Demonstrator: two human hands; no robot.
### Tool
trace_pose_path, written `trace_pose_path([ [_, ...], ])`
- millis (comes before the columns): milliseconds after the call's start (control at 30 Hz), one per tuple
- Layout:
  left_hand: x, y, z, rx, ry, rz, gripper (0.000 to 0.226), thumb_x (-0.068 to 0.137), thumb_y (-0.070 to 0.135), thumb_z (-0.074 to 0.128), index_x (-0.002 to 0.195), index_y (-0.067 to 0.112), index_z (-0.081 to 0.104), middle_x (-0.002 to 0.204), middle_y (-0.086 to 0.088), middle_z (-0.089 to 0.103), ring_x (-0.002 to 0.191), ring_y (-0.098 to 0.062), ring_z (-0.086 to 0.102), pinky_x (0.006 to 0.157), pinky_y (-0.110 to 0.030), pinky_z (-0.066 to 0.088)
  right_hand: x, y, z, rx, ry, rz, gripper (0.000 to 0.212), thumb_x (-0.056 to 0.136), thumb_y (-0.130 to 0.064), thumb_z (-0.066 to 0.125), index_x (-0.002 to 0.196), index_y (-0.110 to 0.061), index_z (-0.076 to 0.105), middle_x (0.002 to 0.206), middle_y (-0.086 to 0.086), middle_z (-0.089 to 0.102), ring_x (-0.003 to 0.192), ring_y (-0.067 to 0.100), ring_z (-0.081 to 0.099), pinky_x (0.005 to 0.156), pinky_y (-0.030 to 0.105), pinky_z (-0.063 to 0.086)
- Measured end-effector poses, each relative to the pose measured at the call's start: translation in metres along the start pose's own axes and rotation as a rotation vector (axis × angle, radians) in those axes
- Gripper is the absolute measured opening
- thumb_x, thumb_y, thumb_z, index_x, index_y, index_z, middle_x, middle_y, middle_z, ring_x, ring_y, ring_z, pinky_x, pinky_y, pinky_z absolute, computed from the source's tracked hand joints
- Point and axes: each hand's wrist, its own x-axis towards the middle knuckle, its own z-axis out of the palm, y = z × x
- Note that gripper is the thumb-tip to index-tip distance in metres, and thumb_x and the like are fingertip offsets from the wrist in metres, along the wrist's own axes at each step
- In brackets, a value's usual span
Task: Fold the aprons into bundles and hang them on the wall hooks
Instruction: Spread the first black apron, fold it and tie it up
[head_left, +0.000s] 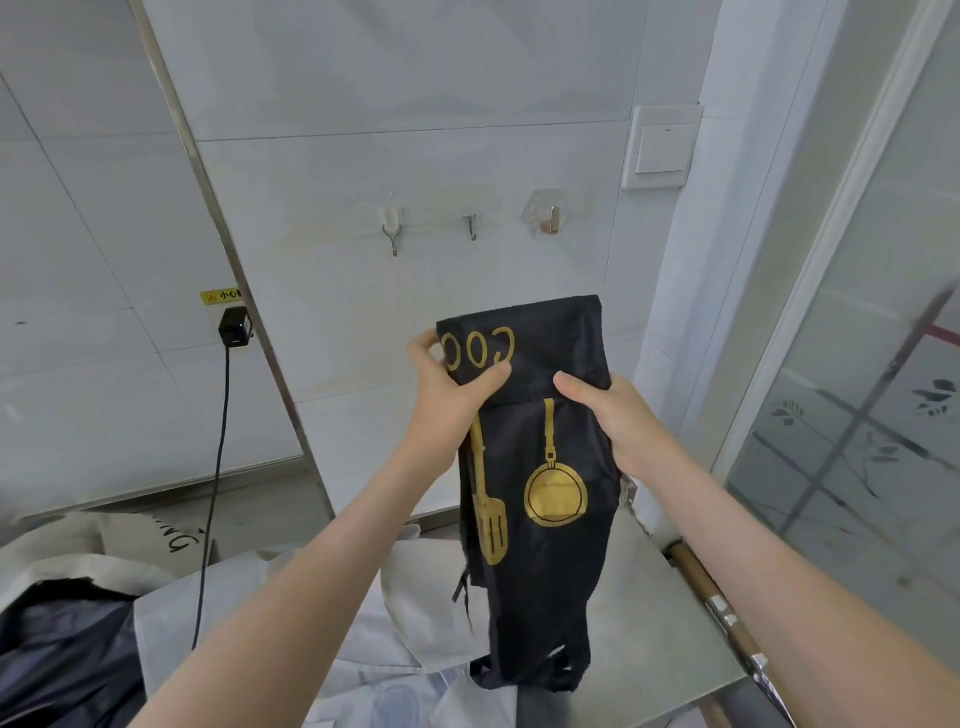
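I hold up a black apron (540, 571) with gold print, folded into a long narrow strip that hangs down over the table. My left hand (452, 387) grips its upper left edge, thumb across the gold letters. My right hand (613, 415) grips the upper right edge, thumb on the front. The top of the apron is folded over above my hands. Three hooks sit on the tiled wall above it: a white-backed hook (392, 228), a small metal hook (471, 224) and a clear-backed hook (548, 215). All three are bare.
A steel table (654, 618) lies below, with beige and white aprons (363, 623) and a dark cloth (57, 654) piled on its left. A black charger (234, 325) with a cable hangs from a wall socket. A light switch (662, 148) and a glass door (857, 415) stand to the right.
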Motion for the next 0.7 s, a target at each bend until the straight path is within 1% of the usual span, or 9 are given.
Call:
trace_pose_path([
  [67,-0.003,-0.011,-0.007,0.017,-0.022,-0.125,0.065,0.083,0.011,0.072,0.125,0.024,0.024,0.109,-0.004,0.063,0.097,-0.017,0.067,0.08,-0.032,0.057,0.002,0.001,0.001,0.018,0.056,-0.018,0.015,0.088,-0.028,0.066,0.102,-0.022,0.062,0.099,0.001,0.071,0.09,0.021,0.069,0.069,0.03,0.056],
  [100,-0.004,-0.017,-0.011,0.062,-0.071,-0.189,0.063,0.083,0.015,0.072,0.126,0.023,0.027,0.11,-0.003,0.064,0.098,-0.018,0.066,0.082,-0.032,0.057,0.003,0.001,0.001,0.05,0.084,-0.027,0.016,0.088,-0.027,0.066,0.103,-0.021,0.062,0.101,0.003,0.071,0.091,0.021,0.069,0.07,0.031,0.056],
  [167,-0.007,-0.029,-0.015,0.197,-0.203,-0.28,0.048,0.085,0.026,0.069,0.127,0.02,0.045,0.112,0.0,0.067,0.106,-0.021,0.065,0.088,-0.034,0.054,0.004,0.001,0.0,0.103,0.142,-0.043,0.018,0.089,-0.026,0.067,0.105,-0.019,0.062,0.103,0.003,0.071,0.091,0.021,0.069,0.07,0.031,0.057],
  [200,-0.008,-0.034,-0.014,0.253,-0.212,-0.301,0.041,0.088,0.031,0.066,0.125,0.018,0.053,0.113,0.001,0.068,0.108,-0.022,0.064,0.091,-0.036,0.052,0.005,0.002,0.0,0.116,0.16,-0.049,0.019,0.088,-0.026,0.067,0.106,-0.02,0.061,0.102,0.001,0.071,0.091,0.019,0.069,0.068,0.03,0.057],
  [267,-0.008,-0.039,-0.01,0.245,-0.104,-0.308,0.035,0.093,0.036,0.058,0.12,0.015,0.061,0.112,0.0,0.069,0.106,-0.021,0.064,0.096,-0.039,0.05,0.004,0.004,-0.002,0.136,0.137,-0.039,0.021,0.087,-0.025,0.068,0.106,-0.021,0.061,0.101,-0.001,0.071,0.091,0.018,0.069,0.069,0.029,0.056],
  [333,-0.007,-0.04,-0.007,0.204,-0.018,-0.292,0.034,0.096,0.038,0.052,0.116,0.013,0.063,0.11,-0.002,0.07,0.103,-0.02,0.065,0.097,-0.039,0.05,0.002,0.012,-0.005,0.125,0.045,0.002,0.023,0.086,-0.022,0.068,0.107,-0.02,0.062,0.101,0.0,0.073,0.093,0.02,0.069,0.077,0.032,0.056],
  [500,0.0,-0.038,-0.005,0.055,0.051,-0.311,0.023,0.099,0.034,0.048,0.097,0.02,0.066,0.1,0.001,0.072,0.096,-0.018,0.068,0.091,-0.038,0.052,-0.004,0.044,-0.023,0.061,-0.151,0.151,0.032,0.081,-0.026,0.065,0.109,-0.011,0.067,0.11,0.008,0.071,0.102,0.025,0.067,0.095,0.037,0.05],
  [600,0.003,-0.037,-0.007,-0.057,0.104,-0.353,0.024,0.1,0.03,0.047,0.092,0.017,0.066,0.091,0.001,0.073,0.087,-0.018,0.068,0.082,-0.036,0.054,-0.001,0.051,-0.03,0.048,-0.127,0.161,0.035,0.086,-0.029,0.06,0.108,-0.004,0.068,0.111,0.013,0.069,0.102,0.027,0.065,0.099,0.042,0.046],
  [700,0.003,-0.041,-0.01,-0.193,0.085,-0.493,0.031,0.098,0.039,0.048,0.104,0.014,0.065,0.103,-0.007,0.072,0.089,-0.023,0.069,0.074,-0.034,0.054,0.001,0.052,-0.03,0.041,-0.076,0.154,0.041,0.09,-0.035,0.058,0.112,-0.002,0.065,0.111,0.015,0.069,0.101,0.028,0.065,0.096,0.041,0.049],
])
